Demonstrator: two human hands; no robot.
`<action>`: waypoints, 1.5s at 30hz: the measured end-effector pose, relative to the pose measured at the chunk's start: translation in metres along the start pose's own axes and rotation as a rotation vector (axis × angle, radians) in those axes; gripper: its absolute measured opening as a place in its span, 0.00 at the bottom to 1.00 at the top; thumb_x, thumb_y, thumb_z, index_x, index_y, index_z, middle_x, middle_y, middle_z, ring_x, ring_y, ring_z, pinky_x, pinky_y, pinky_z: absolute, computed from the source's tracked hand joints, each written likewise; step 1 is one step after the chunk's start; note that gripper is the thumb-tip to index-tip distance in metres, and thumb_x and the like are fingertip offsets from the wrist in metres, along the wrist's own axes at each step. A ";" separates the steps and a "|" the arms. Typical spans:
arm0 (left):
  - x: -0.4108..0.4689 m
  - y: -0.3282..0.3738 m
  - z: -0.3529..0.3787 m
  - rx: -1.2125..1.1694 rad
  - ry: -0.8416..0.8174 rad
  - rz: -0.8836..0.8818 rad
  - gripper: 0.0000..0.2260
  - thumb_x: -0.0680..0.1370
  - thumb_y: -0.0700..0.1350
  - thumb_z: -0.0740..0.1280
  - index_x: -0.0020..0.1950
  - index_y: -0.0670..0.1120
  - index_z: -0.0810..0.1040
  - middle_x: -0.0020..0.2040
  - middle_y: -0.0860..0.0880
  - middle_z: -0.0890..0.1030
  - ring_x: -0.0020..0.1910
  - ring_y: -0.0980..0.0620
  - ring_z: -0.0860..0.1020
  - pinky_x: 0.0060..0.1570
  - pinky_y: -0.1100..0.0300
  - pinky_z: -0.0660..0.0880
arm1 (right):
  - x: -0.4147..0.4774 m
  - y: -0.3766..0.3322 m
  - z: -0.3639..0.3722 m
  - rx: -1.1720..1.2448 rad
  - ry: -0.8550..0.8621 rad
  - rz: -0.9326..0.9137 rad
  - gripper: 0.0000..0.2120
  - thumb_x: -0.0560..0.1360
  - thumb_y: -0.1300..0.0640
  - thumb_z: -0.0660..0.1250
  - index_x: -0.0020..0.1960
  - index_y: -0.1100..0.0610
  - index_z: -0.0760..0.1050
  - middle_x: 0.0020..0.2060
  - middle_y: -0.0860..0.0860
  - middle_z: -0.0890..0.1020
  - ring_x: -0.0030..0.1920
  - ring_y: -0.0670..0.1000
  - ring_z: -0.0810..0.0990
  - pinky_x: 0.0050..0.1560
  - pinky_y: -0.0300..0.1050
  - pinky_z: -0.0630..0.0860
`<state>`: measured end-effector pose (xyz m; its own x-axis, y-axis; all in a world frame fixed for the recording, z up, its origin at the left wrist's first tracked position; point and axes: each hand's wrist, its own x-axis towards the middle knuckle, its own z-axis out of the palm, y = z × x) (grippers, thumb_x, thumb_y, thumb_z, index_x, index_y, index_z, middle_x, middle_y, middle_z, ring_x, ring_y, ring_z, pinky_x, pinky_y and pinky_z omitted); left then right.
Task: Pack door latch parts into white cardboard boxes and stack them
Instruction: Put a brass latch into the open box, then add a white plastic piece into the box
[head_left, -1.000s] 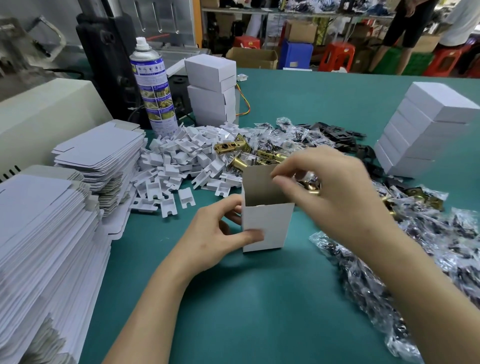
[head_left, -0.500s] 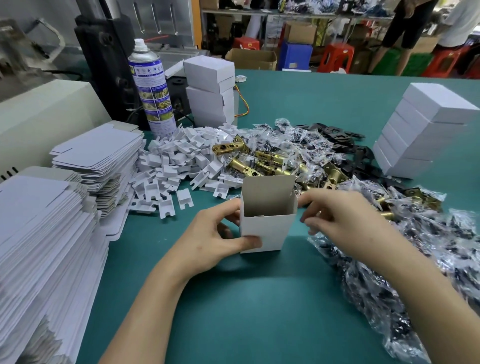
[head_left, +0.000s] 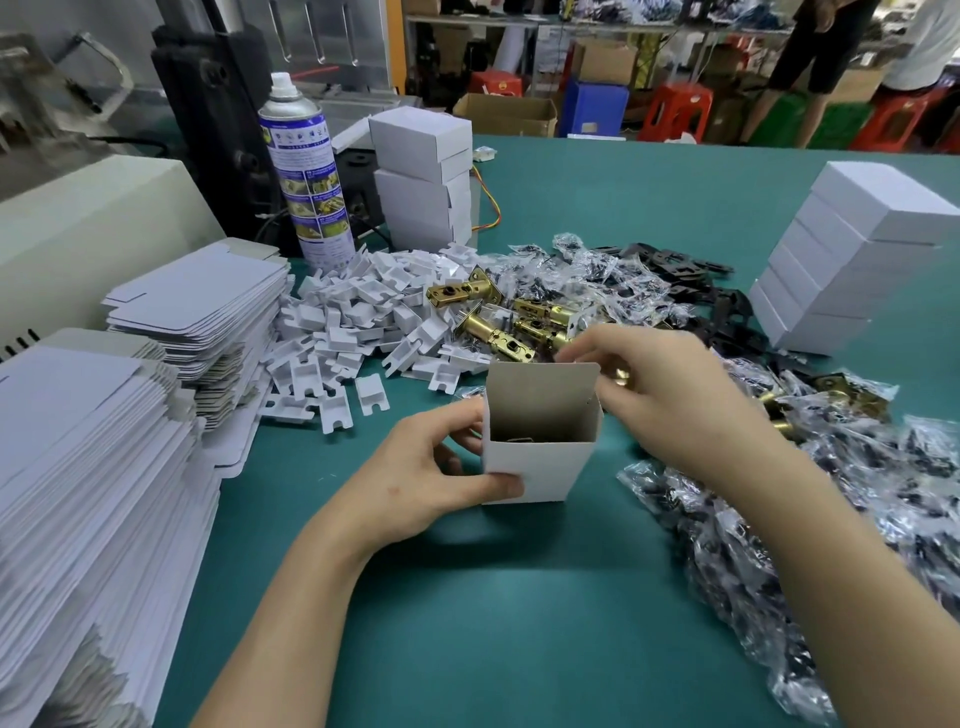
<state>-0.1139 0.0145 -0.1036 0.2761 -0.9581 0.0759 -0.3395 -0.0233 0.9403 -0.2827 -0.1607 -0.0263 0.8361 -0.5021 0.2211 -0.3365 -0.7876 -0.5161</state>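
Note:
An open white cardboard box (head_left: 530, 473) stands upright on the green table (head_left: 519, 623), its back flap raised. Something dark lies at its bottom. My left hand (head_left: 415, 483) grips the box from the left, thumb on its front face. My right hand (head_left: 670, 395) is at the flap's top right corner, fingers curled, with a glint of a brass part between index finger and thumb. Loose brass latches (head_left: 498, 332) lie just behind the box.
Flat box blanks are stacked at the left (head_left: 78, 467) and behind them (head_left: 197, 301). White plastic inserts (head_left: 353, 322) are heaped beside a spray can (head_left: 306, 176). Closed box stacks stand at the back (head_left: 423, 182) and right (head_left: 841, 260). Bagged parts (head_left: 779, 545) spread along the right.
My right hand left the box opening, dropped to the bags at the box's right, and has now risen to the flap's top right corner. My left hand stays on the box.

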 end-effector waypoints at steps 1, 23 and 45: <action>0.000 0.000 -0.001 -0.005 -0.011 0.001 0.19 0.73 0.51 0.79 0.63 0.55 0.82 0.54 0.55 0.85 0.47 0.59 0.79 0.44 0.52 0.72 | 0.009 -0.002 0.003 -0.011 -0.047 -0.010 0.18 0.77 0.66 0.65 0.57 0.47 0.83 0.45 0.41 0.84 0.46 0.39 0.80 0.42 0.27 0.69; -0.001 -0.001 -0.003 -0.055 -0.098 -0.035 0.18 0.75 0.43 0.79 0.61 0.56 0.82 0.52 0.57 0.84 0.43 0.59 0.74 0.45 0.54 0.68 | 0.090 -0.016 0.056 -0.118 0.106 -0.097 0.03 0.78 0.60 0.69 0.50 0.56 0.81 0.45 0.51 0.85 0.48 0.55 0.82 0.48 0.50 0.77; 0.000 -0.002 0.000 -0.017 -0.009 -0.044 0.18 0.73 0.52 0.77 0.62 0.56 0.82 0.53 0.56 0.84 0.46 0.59 0.77 0.44 0.51 0.71 | -0.029 -0.044 -0.037 0.529 0.101 0.018 0.14 0.76 0.74 0.68 0.44 0.56 0.85 0.36 0.56 0.87 0.34 0.54 0.86 0.39 0.46 0.85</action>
<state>-0.1131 0.0144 -0.1050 0.2821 -0.9589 0.0312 -0.3118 -0.0609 0.9482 -0.3083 -0.1245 0.0202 0.7777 -0.5662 0.2729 -0.0644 -0.5037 -0.8615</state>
